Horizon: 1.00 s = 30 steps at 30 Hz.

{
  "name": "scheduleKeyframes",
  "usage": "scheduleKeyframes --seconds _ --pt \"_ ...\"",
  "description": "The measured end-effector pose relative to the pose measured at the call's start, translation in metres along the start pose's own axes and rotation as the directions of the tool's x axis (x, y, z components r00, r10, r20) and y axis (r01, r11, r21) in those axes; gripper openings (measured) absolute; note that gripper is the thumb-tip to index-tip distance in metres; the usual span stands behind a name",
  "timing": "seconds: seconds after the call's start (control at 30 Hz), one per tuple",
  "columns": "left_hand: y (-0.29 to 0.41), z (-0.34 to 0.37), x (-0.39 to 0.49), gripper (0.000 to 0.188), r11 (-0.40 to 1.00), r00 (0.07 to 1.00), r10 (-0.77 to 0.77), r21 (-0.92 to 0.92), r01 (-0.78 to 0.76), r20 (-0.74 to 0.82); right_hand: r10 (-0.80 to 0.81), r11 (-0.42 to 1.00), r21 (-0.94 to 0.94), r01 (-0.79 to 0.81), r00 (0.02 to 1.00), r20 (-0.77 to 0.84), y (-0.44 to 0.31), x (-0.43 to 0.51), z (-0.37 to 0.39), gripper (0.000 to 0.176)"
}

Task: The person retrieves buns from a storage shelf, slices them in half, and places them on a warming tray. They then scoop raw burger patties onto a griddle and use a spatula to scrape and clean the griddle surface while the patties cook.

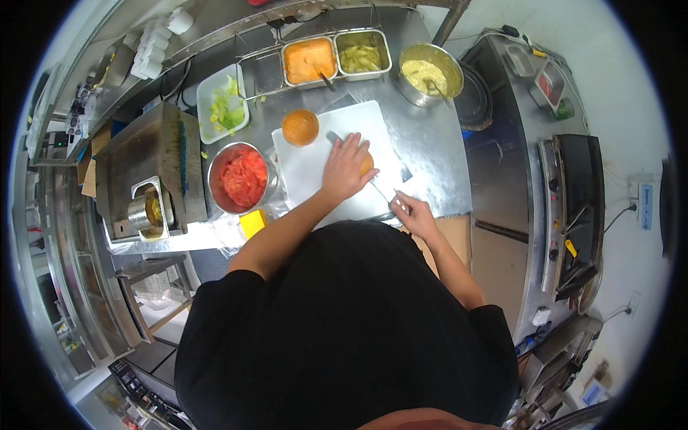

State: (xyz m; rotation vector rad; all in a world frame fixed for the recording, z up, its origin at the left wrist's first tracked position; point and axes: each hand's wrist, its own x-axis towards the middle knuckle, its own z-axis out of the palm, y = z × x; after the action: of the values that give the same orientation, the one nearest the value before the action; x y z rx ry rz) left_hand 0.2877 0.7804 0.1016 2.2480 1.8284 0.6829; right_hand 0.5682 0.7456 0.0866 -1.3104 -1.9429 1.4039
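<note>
My left hand (pixel 345 167) lies flat on a round bun (pixel 366 163) on a white cutting board (pixel 301 180), fingers pointing away from me. In my right hand (pixel 414 214) is the handle of a knife; its blade (pixel 381 192) runs from there to the bun, and a grey tip shows beyond my left fingers. Most of the bun is covered by my left hand, so how far the blade has entered it cannot be told. Another browned bun (pixel 300 127) sits at the board's far left corner.
Left of the board stand a steel bowl of sliced tomatoes (pixel 211 185), a tub of lettuce (pixel 201 102) and a yellow block (pixel 252 223). Beyond it are steel pans of orange sauce (pixel 284 67) and pickles (pixel 388 51), and a pot of pale yellow mixture (pixel 459 80). A griddle (pixel 580 215) stands far right.
</note>
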Motion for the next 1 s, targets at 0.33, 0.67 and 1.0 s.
scheduleKeyframes --seconds 0.33,0.67,1.0 --pt "0.003 -0.003 0.001 0.069 0.999 0.998 -0.043 -0.010 0.044 0.050 -0.073 0.974 0.225 0.035 0.984 0.163 0.007 0.008 -0.007 0.047" --pt "0.005 0.003 0.003 0.069 0.995 0.995 -0.081 0.063 0.077 0.065 0.000 1.000 0.019 -0.004 0.976 0.217 0.004 0.005 -0.015 0.042" --pt "0.012 0.014 0.007 0.072 0.976 0.969 -0.213 0.066 0.206 0.125 -0.093 0.995 -0.012 0.100 0.958 0.270 -0.025 0.036 -0.004 0.036"
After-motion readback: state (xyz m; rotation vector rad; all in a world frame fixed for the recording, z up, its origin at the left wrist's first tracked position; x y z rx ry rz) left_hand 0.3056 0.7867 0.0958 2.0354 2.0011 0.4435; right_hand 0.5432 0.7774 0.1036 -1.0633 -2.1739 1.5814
